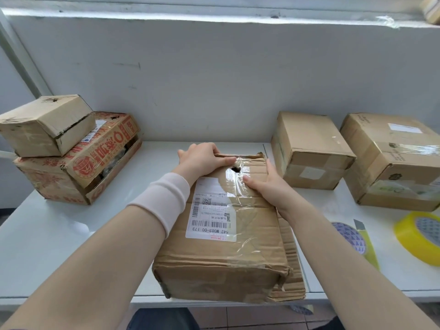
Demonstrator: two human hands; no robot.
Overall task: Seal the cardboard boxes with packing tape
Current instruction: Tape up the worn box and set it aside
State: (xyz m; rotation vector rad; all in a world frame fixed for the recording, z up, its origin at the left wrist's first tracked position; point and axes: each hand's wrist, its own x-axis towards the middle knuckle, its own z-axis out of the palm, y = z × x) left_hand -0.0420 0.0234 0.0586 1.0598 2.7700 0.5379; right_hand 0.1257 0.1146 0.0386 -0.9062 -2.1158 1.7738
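Note:
A worn brown cardboard box (228, 253) with a white shipping label and clear tape lies on the white table (59, 229) in front of me. My left hand (202, 158) grips the box's far top edge, fingers curled over it and thumb along the top. My right hand (264, 184) presses flat on the taped top near the right edge, thumb on the tape. Two rolls of tape lie at the right: a clear one (354, 239) and a yellow one (421, 239). A yellow box cutter (364, 236) lies between them.
Two stacked boxes stand at the left: a small brown one (47, 125) on a red-printed one (78, 167). Two taped brown boxes (309, 151) (392, 160) stand at the right against the grey wall (214, 79). The table's front edge runs just under the box.

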